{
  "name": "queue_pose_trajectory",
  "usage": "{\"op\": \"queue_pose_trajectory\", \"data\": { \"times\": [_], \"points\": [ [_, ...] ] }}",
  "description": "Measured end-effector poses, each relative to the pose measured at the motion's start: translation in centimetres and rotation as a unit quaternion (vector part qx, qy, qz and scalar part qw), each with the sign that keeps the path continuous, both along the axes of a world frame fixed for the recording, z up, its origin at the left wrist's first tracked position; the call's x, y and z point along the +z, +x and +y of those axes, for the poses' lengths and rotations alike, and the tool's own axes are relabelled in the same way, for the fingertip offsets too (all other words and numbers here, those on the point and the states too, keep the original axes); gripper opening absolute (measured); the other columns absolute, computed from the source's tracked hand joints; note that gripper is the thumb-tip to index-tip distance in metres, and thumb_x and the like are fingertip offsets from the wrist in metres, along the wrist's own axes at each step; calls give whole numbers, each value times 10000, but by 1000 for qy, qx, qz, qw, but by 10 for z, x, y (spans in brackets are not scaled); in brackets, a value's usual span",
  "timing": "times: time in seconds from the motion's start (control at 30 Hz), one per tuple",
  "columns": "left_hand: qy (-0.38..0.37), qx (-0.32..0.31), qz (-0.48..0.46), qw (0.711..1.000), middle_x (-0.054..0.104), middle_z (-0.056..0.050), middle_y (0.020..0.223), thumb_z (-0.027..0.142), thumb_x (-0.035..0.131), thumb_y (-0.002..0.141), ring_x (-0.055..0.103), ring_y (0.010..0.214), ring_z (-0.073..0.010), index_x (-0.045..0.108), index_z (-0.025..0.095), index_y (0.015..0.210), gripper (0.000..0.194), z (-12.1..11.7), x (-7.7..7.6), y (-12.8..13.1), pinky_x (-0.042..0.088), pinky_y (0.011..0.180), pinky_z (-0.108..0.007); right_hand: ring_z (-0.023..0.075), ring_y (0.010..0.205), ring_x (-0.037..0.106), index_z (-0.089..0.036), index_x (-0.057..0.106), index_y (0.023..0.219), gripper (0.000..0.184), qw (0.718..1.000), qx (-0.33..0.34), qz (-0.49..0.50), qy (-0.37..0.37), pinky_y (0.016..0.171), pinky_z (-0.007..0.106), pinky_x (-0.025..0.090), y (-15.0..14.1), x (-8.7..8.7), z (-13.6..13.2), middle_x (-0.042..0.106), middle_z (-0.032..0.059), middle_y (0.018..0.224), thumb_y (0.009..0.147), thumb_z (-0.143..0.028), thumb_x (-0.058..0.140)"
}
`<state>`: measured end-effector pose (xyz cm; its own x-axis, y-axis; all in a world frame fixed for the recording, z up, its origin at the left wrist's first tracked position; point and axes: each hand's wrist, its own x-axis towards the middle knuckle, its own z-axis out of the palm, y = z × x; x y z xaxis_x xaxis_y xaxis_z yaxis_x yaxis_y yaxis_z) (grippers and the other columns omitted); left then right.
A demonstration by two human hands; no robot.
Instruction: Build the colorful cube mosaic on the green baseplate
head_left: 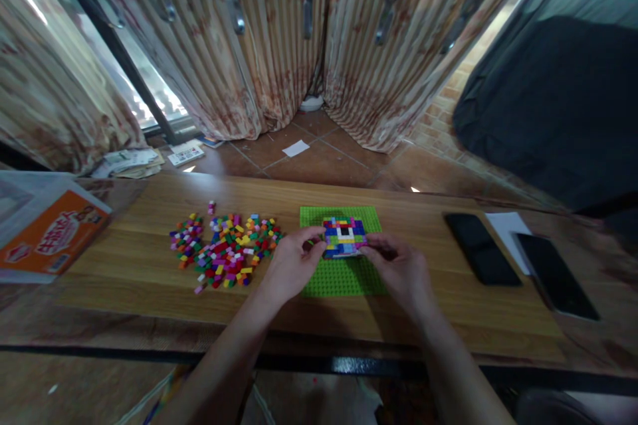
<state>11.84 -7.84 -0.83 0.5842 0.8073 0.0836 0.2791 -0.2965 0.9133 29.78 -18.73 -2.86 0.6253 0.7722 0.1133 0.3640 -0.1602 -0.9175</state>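
A green baseplate [343, 279] lies on the wooden table [139, 265]. On its far half sits a multicoloured block of small bricks [343, 236]. My left hand [292, 262] pinches the block's left edge with fingers closed. My right hand [399, 265] grips its right edge, fingers curled. A loose pile of small coloured bricks [224, 249] is spread on the table left of my left hand.
Two dark phones [481, 249] [555, 275] and a white paper [506, 226] lie at the right. An orange and white box [47, 236] stands at the left edge. Beyond the table are a tiled floor, curtains and scattered papers [129, 163].
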Motion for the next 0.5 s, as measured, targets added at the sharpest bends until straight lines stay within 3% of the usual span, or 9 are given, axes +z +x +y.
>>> {"op": "queue_pose_trajectory", "data": {
  "times": [0.17,0.33,0.5],
  "points": [
    [16,-12,10,1000,738,-32,857,199,559,873,632,675,-136,715,169,1091,269,0,2,-1,490,619,-241,218,793,697,-172,728,958,403,998,-29,53,-16,764,367,547,5,4,0,760,81,886,734,-508,728],
    [17,-12,9,1000,734,-37,859,220,564,881,634,680,-139,700,162,1113,276,-1,0,-1,497,620,-245,212,768,695,-131,635,1183,580,996,-30,74,-37,686,345,538,0,3,7,748,107,959,787,-554,657],
    [18,-11,4,1000,740,-37,887,213,571,876,650,704,-144,699,169,1115,275,-1,-1,0,509,637,-251,223,806,693,-140,635,1208,584,996,-11,68,-55,665,338,534,-7,-2,13,745,122,1020,806,-563,632]
  ]
}}
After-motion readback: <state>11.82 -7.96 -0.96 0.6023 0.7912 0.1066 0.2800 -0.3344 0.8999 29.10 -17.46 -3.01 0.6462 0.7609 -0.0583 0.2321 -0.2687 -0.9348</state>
